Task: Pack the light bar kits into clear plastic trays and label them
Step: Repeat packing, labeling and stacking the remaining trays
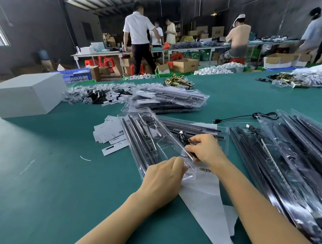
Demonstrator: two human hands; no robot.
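A clear plastic tray [148, 139] holding black light bars lies open on the green table [54, 173] just ahead of me. My left hand [163, 178] pinches the tray's near edge with curled fingers. My right hand [205, 149] grips a small black part with a coiled black cable [182, 136] at the tray's near right corner. A white label sheet [205, 196] with barcode stickers [205, 170] lies under my hands. A second tray part with bars [196, 128] lies behind.
Filled trays are stacked at the right [290, 159] and further back [168, 100]. White paper cards [110, 136] lie left of the tray. A white box [28, 93] stands at the left. A loose USB cable [248, 116] and brass parts [178, 82] lie beyond. Several people work at far tables.
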